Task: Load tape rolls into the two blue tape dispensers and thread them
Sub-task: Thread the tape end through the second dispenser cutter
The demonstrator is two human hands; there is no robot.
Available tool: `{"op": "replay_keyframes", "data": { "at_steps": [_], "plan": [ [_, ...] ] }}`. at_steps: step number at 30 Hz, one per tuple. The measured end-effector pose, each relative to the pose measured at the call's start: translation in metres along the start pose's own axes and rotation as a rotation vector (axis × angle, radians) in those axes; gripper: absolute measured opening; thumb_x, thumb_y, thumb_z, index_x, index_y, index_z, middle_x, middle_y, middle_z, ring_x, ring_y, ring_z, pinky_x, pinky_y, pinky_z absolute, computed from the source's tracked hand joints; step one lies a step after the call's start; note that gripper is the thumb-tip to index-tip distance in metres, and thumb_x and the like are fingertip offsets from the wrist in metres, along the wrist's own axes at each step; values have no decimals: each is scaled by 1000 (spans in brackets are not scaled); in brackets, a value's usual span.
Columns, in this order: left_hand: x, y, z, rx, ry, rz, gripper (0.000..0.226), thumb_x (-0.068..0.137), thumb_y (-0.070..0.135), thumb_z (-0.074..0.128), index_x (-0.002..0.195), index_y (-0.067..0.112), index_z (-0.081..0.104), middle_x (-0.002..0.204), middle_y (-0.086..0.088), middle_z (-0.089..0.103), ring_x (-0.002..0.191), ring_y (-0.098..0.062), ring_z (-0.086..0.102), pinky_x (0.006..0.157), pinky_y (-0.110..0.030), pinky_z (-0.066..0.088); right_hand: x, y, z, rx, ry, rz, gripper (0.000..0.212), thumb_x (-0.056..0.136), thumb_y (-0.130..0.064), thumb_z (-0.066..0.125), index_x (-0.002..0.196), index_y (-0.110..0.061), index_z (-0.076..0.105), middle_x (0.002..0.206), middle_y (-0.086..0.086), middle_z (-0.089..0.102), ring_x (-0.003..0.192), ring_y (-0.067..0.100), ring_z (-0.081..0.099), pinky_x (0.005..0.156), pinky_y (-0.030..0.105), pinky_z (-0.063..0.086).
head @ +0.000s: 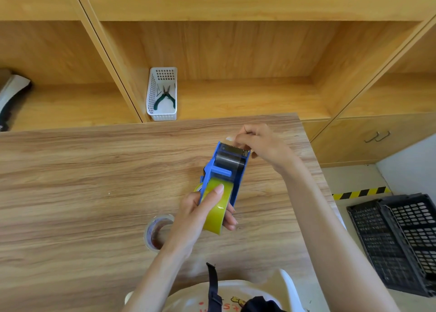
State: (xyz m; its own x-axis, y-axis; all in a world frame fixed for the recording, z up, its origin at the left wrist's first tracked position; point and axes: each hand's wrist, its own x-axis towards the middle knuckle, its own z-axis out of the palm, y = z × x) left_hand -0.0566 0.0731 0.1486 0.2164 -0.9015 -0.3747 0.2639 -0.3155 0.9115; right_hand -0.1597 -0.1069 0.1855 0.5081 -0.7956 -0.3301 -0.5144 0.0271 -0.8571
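The left hand (198,215) grips the yellow-green tape roll (218,208) seated in the blue tape dispenser (224,170), held above the wooden table (94,170). At its 1 o'clock, the right hand (262,144) pinches something at the serrated cutter (232,147). A clear tape roll (157,231) lies at 8 o'clock.
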Motion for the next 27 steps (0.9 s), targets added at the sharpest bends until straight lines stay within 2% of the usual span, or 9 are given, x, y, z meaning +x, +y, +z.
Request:
{"op": "replay_keyframes", "data": {
  "at_steps": [4,7,10,12,14,16,18,22,27],
  "plan": [
    [-2,0,-1,22,1,24,50,89,39,56,70,-5,70,60,-20,71,54,-29,70,59,-29,55,4,10,-2,104,-198,130,34,94,-16,51,62,-22,59,60,-15,59,69,7,54,70,25,44],
    [-2,0,-1,39,4,36,48,89,39,56,69,-3,70,59,-19,71,54,-29,70,59,-30,55,2,16,4,286,-288,223,37,95,-11,44,61,-21,54,63,-8,55,66,7,52,67,24,43],
    [-2,1,0,58,1,45,48,90,40,56,69,0,71,60,-18,71,56,-30,71,63,-35,56,-2,27,14,541,-317,311,15,84,-20,50,86,-10,61,96,17,66,94,24,58,84,35,45],
    [-2,1,1,65,-8,45,48,90,40,56,70,0,71,60,-18,72,56,-29,70,62,-33,56,-4,35,18,708,-338,372,40,85,-23,45,112,-3,67,126,21,65,117,32,59,99,42,44],
    [-3,2,1,61,-16,43,48,90,40,55,70,-1,71,60,-18,72,55,-28,70,61,-30,55,-6,39,21,895,-398,406,46,93,-18,32,106,-5,74,120,14,70,115,30,62,96,41,46],
    [-4,2,1,48,-13,42,49,90,40,55,70,-2,70,60,-19,71,55,-28,70,59,-27,54,-10,38,24,1009,-417,408,46,93,-13,31,107,-4,74,121,14,69,118,30,61,97,41,47],
    [-4,2,0,27,-11,45,50,88,43,57,68,0,71,59,-18,70,54,-28,69,58,-28,53,-12,41,27,1026,-428,389,42,90,-13,37,120,-2,64,127,16,65,120,31,60,97,39,49],
    [-3,3,1,-11,-45,36,53,86,46,56,67,-1,71,57,-18,69,51,-28,66,60,-33,54,-18,46,28,989,-424,333,38,87,-15,44,116,-2,63,113,15,70,102,27,67,88,35,56],
    [-5,4,3,-62,-85,-7,50,89,38,51,67,-2,70,55,-19,67,48,-25,64,56,-29,54,-27,59,27,960,-323,179,38,85,-10,53,121,-5,61,102,11,73,89,22,71,76,31,59]
  ]
}}
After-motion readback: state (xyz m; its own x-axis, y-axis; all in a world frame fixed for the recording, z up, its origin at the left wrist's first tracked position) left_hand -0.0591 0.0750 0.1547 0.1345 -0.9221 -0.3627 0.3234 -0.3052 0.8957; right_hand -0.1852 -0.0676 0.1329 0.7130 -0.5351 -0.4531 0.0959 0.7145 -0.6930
